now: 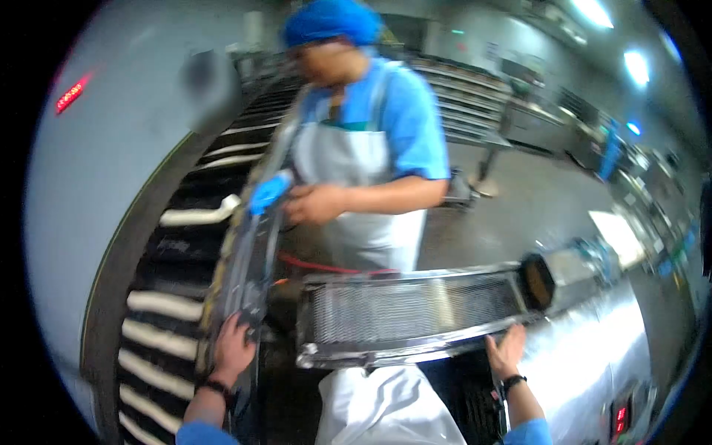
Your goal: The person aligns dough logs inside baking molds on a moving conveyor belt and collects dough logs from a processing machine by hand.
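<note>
At the lower left, my left hand [234, 345] rests on the metal side rail [248, 274] of a conveyor, its fingers bent over the edge and partly blurred. My right hand [507, 350] lies with fingers stretched out against the near edge of a long metal frame with a mesh surface [386, 311]. That frame lies crosswise in front of my white apron [389, 404]. Left of the rail, pale dough strips [159, 337] lie across the dark conveyor belt [182, 256].
A co-worker [363, 141] in a blue hair cover and white apron stands across the frame, one hand in a blue glove [268, 193] near the rail. A shiny steel table [593, 348] is at right. Racks [463, 100] stand behind.
</note>
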Tool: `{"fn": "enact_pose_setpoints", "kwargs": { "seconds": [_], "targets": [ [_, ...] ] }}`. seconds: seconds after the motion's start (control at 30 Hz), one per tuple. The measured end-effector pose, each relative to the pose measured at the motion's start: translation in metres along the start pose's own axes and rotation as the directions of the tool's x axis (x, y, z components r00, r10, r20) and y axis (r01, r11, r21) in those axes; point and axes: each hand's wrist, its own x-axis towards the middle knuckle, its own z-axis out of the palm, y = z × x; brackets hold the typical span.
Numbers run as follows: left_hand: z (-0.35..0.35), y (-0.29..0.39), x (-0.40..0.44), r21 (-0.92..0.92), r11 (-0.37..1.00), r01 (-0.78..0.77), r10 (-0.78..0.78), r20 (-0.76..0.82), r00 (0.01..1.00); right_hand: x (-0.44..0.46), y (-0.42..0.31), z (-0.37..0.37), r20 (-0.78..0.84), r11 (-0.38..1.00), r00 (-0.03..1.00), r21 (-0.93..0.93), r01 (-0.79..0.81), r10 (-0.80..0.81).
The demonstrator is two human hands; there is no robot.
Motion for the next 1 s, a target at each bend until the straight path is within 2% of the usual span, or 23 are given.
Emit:
{"fn": "enact_pose_setpoints", "kwargs": {
  "seconds": [0.13, 0.2, 0.23, 0.27, 0.3, 0.33, 0.37, 0.4, 0.43, 0.5, 0.57, 0.67, 0.8, 0.87, 0.9, 0.93, 1.0],
  "targets": [
    [-0.016, 0.016, 0.008, 0.039, 0.993, 0.113, -0.117, 0.125, 0.985, 0.0, 0.011, 0.018, -0.114, 0.995, 0.993, 0.094, -0.016, 0.026],
    [0.001, -0.006, 0.005, 0.057, 0.998, 0.015, -0.018, 0.061, 0.998, 0.01, 0.019, 0.022, -0.157, 0.97, 0.986, 0.244, -0.01, 0.049],
    [0.007, -0.013, 0.012, 0.051, 0.999, 0.002, -0.004, 0.053, 0.999, 0.019, 0.023, 0.016, -0.171, 0.918, 0.981, 0.397, -0.016, 0.091],
    [0.016, -0.018, 0.015, 0.037, 0.999, 0.004, -0.005, 0.02, 1.0, 0.038, 0.027, 0.025, -0.444, 0.883, 0.886, 0.459, 0.098, 0.132],
    [0.019, -0.026, 0.002, 0.025, 0.999, 0.021, -0.022, 0.005, 1.0, 0.041, 0.021, -0.005, -0.583, 0.818, 0.811, 0.487, 0.306, 0.044],
    [0.016, -0.021, -0.006, 0.026, 0.999, 0.046, -0.046, 0.009, 0.999, 0.054, 0.011, -0.036, -0.72, 0.831, 0.691, 0.345, 0.436, -0.063],
    [0.006, -0.008, 0.0, 0.033, 0.998, 0.053, -0.054, 0.038, 0.998, 0.057, -0.008, -0.073, -0.761, 0.727, 0.648, 0.424, 0.541, -0.038],
    [-0.004, 0.002, 0.004, 0.04, 0.997, 0.06, -0.062, 0.066, 0.996, 0.06, -0.024, -0.109, -0.802, 0.647, 0.59, 0.403, 0.648, -0.091],
    [-0.009, 0.008, 0.003, 0.022, 0.997, 0.069, -0.07, 0.077, 0.995, 0.05, -0.043, -0.147, -0.8, 0.623, 0.595, 0.428, 0.654, -0.076],
    [-0.008, 0.006, 0.002, 0.028, 0.998, 0.061, -0.062, 0.067, 0.996, 0.025, -0.08, -0.21, -0.914, 0.544, 0.381, 0.25, 0.801, -0.141],
    [-0.002, 0.002, 0.006, 0.043, 0.999, 0.022, -0.024, 0.039, 0.999, 0.002, -0.11, -0.251, -0.959, 0.413, 0.233, 0.148, 0.899, -0.163],
    [-0.01, 0.009, 0.008, 0.022, 0.998, 0.051, -0.052, 0.044, 0.998, -0.02, -0.134, -0.289, -0.984, 0.325, -0.011, -0.07, 0.943, -0.18],
    [0.007, -0.009, 0.003, 0.008, 1.0, -0.019, 0.019, -0.017, 1.0, -0.031, -0.147, -0.309, -0.977, 0.304, -0.057, -0.119, 0.945, -0.204],
    [0.011, -0.016, 0.007, 0.03, 0.999, -0.041, 0.042, -0.033, 0.999, -0.04, -0.148, -0.313, -0.968, 0.261, -0.153, -0.203, 0.944, -0.198],
    [0.011, -0.019, 0.009, 0.026, 0.999, -0.041, 0.042, -0.035, 0.998, -0.055, -0.144, -0.315, -0.957, 0.294, -0.196, -0.254, 0.921, -0.212],
    [0.012, -0.022, 0.01, 0.016, 0.999, -0.046, 0.047, -0.043, 0.998, -0.071, -0.144, -0.317, -0.927, 0.252, -0.305, -0.355, 0.9, -0.218],
    [0.009, -0.027, 0.009, 0.006, 0.999, -0.047, 0.047, -0.045, 0.998, -0.104, -0.137, -0.319, -0.895, 0.351, -0.381, -0.442, 0.826, -0.231]
  ]
}}
